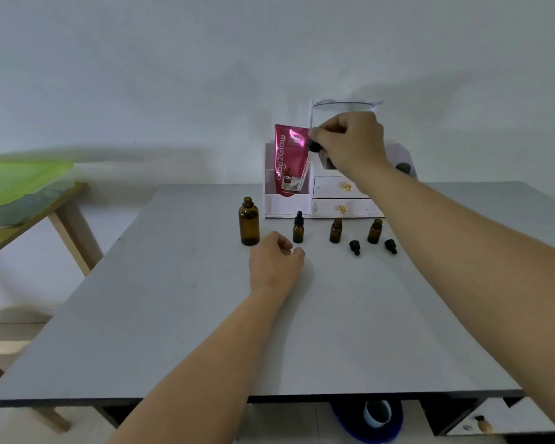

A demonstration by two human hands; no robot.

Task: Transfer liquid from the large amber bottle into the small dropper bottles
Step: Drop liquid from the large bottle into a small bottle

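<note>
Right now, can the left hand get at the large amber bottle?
Probably yes: the left hand rests on the table close to the uncapped large amber bottle, holds nothing, and nothing stands between them.

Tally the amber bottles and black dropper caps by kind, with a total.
Large amber bottle: 1
Small amber bottles: 3
Loose dropper caps: 2
Fitted dropper cap: 1
Dropper pinched in right hand: 1
Total: 8
</note>
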